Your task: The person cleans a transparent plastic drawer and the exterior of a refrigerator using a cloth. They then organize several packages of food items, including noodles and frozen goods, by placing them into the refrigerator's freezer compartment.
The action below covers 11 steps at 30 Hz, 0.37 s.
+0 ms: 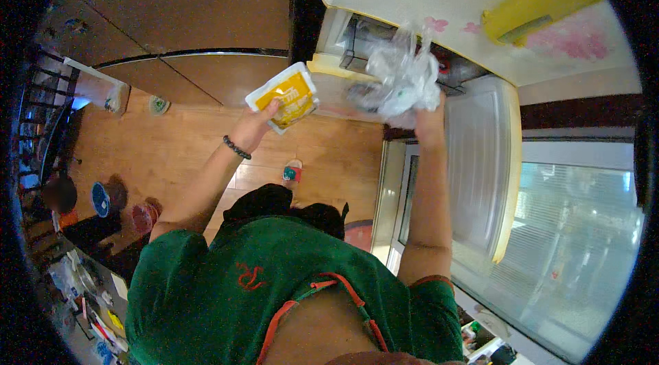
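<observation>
My left hand (255, 125), with a dark beaded bracelet at its wrist, grips a flat sealed packet (294, 99) that is yellow with white edges. The thumb lies over the packet's front. Reaching farther out on the right, my right hand (429, 120) holds a crumpled clear plastic bag (401, 77). What the bag contains, if anything, I cannot make out. The bag is in front of an open refrigerator compartment (353, 42) and covers part of it. A dark wire rack shows inside.
The refrigerator door (480, 173) stands open to the right, near a window (576, 207). Brown cabinet panels (206, 1) rise at the far left. On the wooden floor (185, 128) are a blue basin (101, 199) and a pink one (145, 217). A cluttered table (103, 272) is at lower left.
</observation>
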### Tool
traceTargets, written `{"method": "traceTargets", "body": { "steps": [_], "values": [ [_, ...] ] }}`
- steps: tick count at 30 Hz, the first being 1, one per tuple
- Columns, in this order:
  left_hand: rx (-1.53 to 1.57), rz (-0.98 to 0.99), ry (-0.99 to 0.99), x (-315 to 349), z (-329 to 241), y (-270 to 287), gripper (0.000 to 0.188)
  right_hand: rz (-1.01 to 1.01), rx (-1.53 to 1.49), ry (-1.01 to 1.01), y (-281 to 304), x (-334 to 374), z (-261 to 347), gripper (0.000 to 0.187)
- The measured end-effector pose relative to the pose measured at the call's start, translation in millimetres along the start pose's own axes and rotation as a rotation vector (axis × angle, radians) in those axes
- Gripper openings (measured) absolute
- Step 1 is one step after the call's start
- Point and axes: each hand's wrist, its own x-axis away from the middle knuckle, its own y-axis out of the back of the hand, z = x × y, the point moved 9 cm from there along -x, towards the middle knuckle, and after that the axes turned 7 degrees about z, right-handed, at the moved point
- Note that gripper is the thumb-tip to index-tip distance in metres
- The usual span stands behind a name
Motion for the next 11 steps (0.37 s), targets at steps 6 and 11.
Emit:
{"method": "traceTargets", "body": {
  "steps": [6,11],
  "values": [
    [-0.069,0.031,0.003,-24.8,8.7,-27.5,0.040,0.123,0.155,0.117,-8.9,-132.7,-26.6,0.023],
    [0.013,-0.032,0.017,-23.2,28.4,-42.3,0.041,0.166,0.519,-0.059,-31.6,-216.6,-138.2,0.068]
  ]
}}
